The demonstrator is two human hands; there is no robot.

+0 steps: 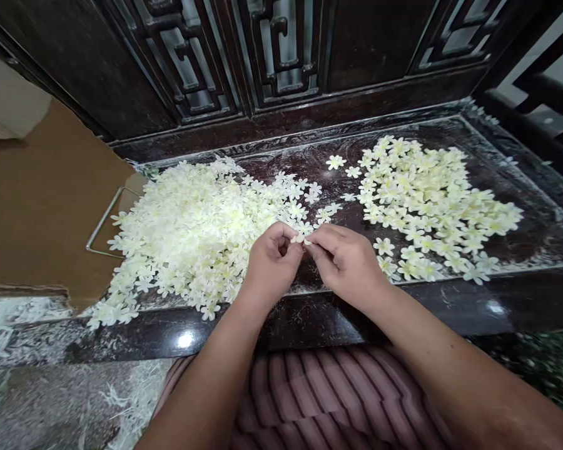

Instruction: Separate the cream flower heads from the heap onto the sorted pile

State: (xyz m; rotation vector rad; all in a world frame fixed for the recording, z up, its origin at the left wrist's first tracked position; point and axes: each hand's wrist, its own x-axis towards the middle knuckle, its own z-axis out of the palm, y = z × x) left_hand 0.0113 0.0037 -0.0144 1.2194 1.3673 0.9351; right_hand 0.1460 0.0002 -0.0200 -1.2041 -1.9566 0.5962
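Note:
My left hand and my right hand meet over the front of a dark polished table. Both pinch one small cream fabric flower between their fingertips. Just left of my hands lies a large heap of the same cream flowers, reaching the table's front edge. A second, looser heap of flowers spreads to the right. A few single flowers lie between the two heaps.
A brown cardboard sheet with a thin metal wire frame lies at the left. Dark carved wooden panels rise behind the table. White scraps litter the floor at left. My striped lap is below.

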